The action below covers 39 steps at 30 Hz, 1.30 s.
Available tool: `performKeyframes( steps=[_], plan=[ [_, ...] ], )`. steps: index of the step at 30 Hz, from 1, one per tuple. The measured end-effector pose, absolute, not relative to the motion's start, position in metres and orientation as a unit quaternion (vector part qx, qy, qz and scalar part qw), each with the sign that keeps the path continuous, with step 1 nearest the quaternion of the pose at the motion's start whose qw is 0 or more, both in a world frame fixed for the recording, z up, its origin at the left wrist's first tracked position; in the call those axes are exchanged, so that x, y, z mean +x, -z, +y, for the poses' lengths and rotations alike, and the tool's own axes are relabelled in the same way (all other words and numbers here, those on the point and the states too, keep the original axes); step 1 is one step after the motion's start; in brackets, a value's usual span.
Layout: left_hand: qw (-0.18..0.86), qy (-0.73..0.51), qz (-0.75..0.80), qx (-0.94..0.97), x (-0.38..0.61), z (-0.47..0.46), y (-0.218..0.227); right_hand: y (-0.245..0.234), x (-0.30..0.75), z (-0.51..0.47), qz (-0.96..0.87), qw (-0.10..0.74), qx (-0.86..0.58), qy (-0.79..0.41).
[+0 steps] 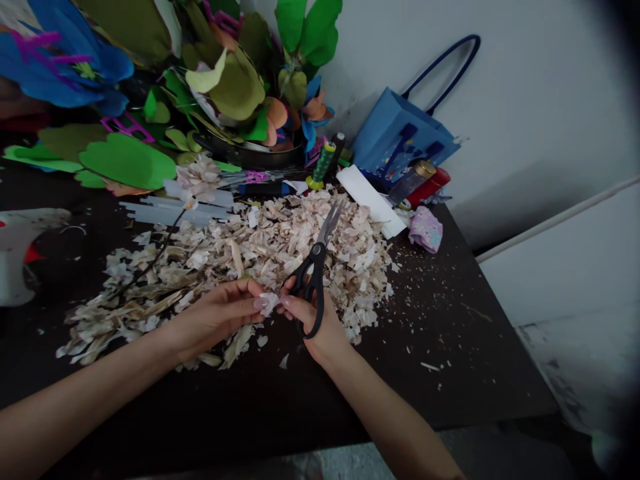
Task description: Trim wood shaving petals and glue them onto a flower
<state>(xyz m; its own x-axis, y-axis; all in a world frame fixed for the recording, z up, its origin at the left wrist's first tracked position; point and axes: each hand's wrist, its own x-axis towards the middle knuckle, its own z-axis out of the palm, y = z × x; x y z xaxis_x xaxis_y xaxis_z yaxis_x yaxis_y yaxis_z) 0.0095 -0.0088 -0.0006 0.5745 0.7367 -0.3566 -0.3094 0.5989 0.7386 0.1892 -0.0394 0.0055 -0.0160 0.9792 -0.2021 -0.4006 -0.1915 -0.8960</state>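
My left hand (220, 312) pinches a small pale husk piece (269, 303) between thumb and fingertips, just above the dark table (450, 333). My right hand (315, 317) has its fingers through the black handles of a pair of scissors (317, 260), whose blades point up and away with their tips together, and its fingertips also touch the same pale piece. Both hands meet at the near edge of a wide heap of dry pale husk scraps (240, 260).
Green, blue and orange paper leaves and flowers (150, 100) crowd the back left. Clear glue sticks (180, 207), a green thread spool (323, 163), a blue bag (400, 137), a red tube (427, 187) and a crumpled pink scrap (426, 230) lie behind the heap. A white glue gun (20, 247) sits far left.
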Motion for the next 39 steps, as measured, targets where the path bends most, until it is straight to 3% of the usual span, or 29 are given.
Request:
performKeyframes(
  steps=[8, 11, 14, 20, 27, 39],
  plan=[
    [0.838, -0.337, 0.295, 0.311, -0.002, 0.004, -0.001, -0.011, 0.197, -0.040, -0.423, 0.516, -0.415, -0.619],
    [0.846, -0.342, 0.278, 0.300, -0.006, 0.009, -0.006, -0.019, 0.210, -0.048, -0.483, 0.467, -0.395, -0.627],
    [0.849, -0.350, 0.264, 0.294, -0.007, 0.012, -0.009, -0.026, 0.227, -0.067, -0.536, 0.364, -0.404, -0.645],
    [0.857, -0.359, 0.242, 0.279, -0.010, 0.015, -0.001, -0.024, 0.244, -0.108, -0.534, 0.260, -0.406, -0.694],
    [0.855, -0.352, 0.260, 0.276, -0.008, 0.014, -0.004, -0.024, 0.234, -0.112, -0.528, 0.222, -0.410, -0.710],
    [0.854, -0.354, 0.266, 0.272, -0.009, 0.012, -0.009, -0.017, 0.232, -0.115, -0.499, 0.248, -0.407, -0.724]
  ],
)
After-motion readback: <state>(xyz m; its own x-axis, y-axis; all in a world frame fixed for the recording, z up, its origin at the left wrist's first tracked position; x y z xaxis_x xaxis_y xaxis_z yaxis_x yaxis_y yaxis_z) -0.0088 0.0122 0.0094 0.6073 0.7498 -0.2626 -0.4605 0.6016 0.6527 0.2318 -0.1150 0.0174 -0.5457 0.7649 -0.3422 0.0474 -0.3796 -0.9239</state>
